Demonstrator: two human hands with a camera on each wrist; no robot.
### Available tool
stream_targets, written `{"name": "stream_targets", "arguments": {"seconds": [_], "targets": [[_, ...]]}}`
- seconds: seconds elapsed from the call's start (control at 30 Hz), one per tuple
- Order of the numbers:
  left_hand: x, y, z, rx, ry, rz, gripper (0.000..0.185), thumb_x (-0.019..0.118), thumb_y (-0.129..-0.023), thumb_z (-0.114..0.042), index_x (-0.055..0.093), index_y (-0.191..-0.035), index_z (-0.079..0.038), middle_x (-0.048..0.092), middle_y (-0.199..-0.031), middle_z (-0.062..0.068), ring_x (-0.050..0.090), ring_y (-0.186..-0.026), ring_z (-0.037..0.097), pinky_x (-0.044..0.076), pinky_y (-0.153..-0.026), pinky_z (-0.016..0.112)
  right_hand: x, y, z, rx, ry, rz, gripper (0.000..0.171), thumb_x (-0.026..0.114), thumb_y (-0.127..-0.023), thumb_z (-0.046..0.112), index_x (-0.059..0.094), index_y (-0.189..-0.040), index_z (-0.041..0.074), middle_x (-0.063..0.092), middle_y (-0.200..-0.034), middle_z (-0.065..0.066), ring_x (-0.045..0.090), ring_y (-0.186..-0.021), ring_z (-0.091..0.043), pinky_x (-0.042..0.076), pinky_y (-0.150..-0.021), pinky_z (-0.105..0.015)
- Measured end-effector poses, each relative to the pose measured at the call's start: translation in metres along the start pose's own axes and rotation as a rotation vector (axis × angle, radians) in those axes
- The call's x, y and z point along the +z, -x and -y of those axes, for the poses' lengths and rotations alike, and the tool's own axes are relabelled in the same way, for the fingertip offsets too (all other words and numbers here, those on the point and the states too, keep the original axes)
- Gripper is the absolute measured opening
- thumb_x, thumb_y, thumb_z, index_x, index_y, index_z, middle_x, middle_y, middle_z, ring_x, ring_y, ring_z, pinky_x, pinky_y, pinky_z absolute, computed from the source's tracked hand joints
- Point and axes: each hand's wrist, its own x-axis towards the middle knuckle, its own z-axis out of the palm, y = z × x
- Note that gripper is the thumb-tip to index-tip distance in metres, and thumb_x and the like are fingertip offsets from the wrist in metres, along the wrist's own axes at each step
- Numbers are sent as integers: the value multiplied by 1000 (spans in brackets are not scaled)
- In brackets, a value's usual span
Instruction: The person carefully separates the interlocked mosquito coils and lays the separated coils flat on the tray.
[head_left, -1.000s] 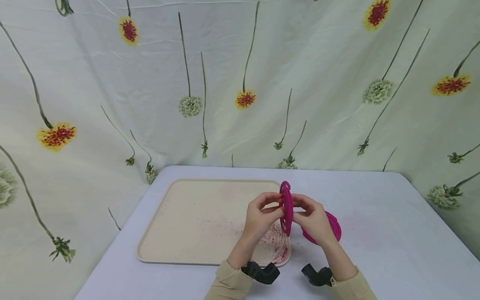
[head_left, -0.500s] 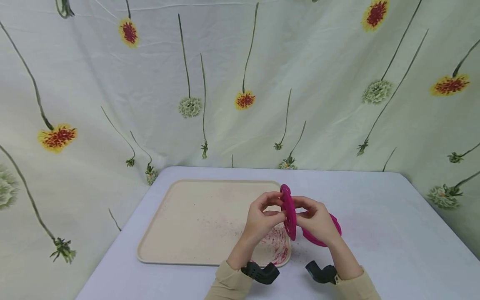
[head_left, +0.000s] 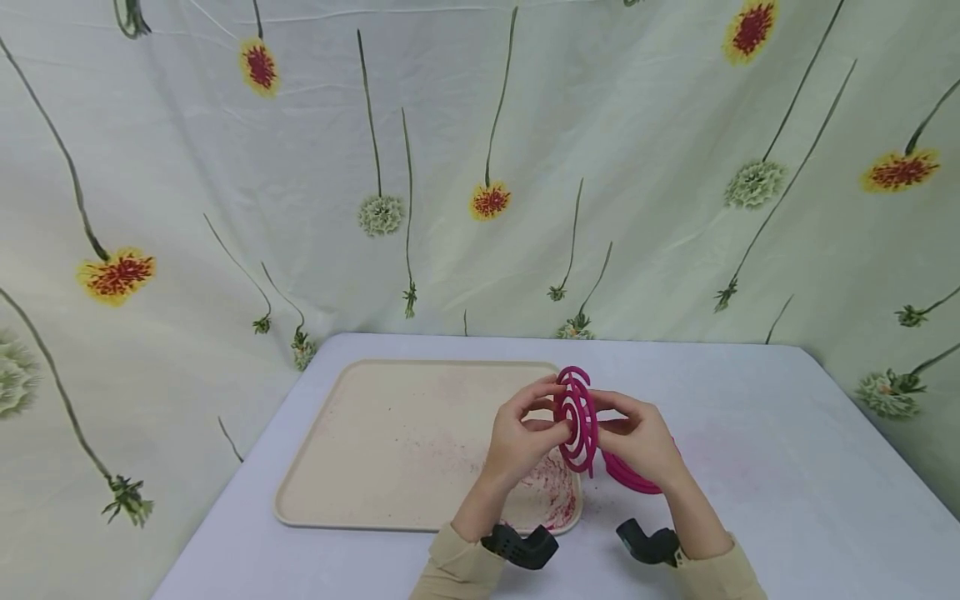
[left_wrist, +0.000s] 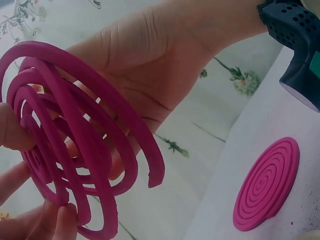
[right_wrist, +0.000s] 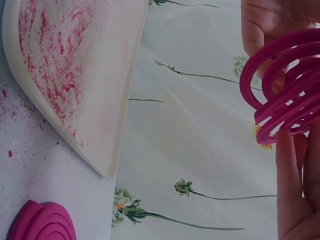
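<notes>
Raised over the tray's right edge, a magenta mosquito coil pair [head_left: 588, 421] stands on edge between both hands. My left hand [head_left: 522, 429] pinches it from the left with thumb and fingers. From the other side my right hand [head_left: 637, 437] grips it. In the left wrist view the spirals of the coil pair [left_wrist: 112, 89] are spread apart in layers, with open gaps and loose outer ends. Behind the right hand, a flat magenta stack of coils [left_wrist: 267, 182] lies on the table, partly hidden in the head view.
A beige tray [head_left: 390, 467] lies left of centre on the white-covered table [head_left: 780, 467]. Magenta dust and crumbs [right_wrist: 55, 75] smear its near right corner, and specks lie on the cloth beside it. A flower-printed cloth [head_left: 660, 150] hangs behind the table.
The coil pair, seen nearly edge-on and compact before, now shows its face with the spirals drawn apart. My right hand has shifted slightly right; the left hand has hardly moved.
</notes>
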Motion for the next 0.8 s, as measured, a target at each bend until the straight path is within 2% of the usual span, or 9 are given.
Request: {"name": "stream_targets", "arguments": {"seconds": [0.1,0.23,0.43,0.6,0.73,0.8], "targets": [[0,1,-2,-5,-24,-8,38,65,-79,2,59,-116,9,48,-134,22,55,-100,38,55,-79,31,-1,0,0,-4,-2,9,43,72,-80,6,61,-121,0,63,-109,-19,64,-94,-31,56,-76,-31],[-1,1,-4,5,-43,1,39,65,-78,2,59,-116,9,49,-133,22,55,-98,38,55,-79,44,-4,1,-2,-40,19,22,44,72,-77,5,61,-119,0,62,-111,-19,62,-98,-35,55,-79,-42],[2,2,-7,3,-35,11,39,66,-77,2,59,-116,7,49,-133,21,54,-100,39,53,-81,49,-6,-1,-5,-99,-22,44,45,72,-75,1,59,-118,-1,61,-106,-14,56,-102,-31,51,-84,-51],[3,3,-9,14,-39,-7,42,65,-77,3,56,-117,8,52,-128,22,53,-99,40,53,-81,50,-6,-1,-6,-117,-46,41,45,72,-75,0,58,-118,-2,59,-103,-12,59,-97,-24,54,-80,-45],[3,3,-8,43,-80,-24,47,66,-76,0,53,-121,7,54,-121,23,50,-105,39,48,-87,50,-5,-1,-6,-111,-62,32,44,72,-75,0,58,-117,-4,59,-103,-16,61,-95,-34,56,-76,-40],[3,2,-7,48,-71,-21,50,66,-75,-1,51,-122,6,52,-121,23,47,-110,38,44,-91,51,-4,-1,-6,-105,-76,34,44,72,-76,0,58,-117,-4,58,-104,-18,61,-94,-40,57,-74,-37]]}}
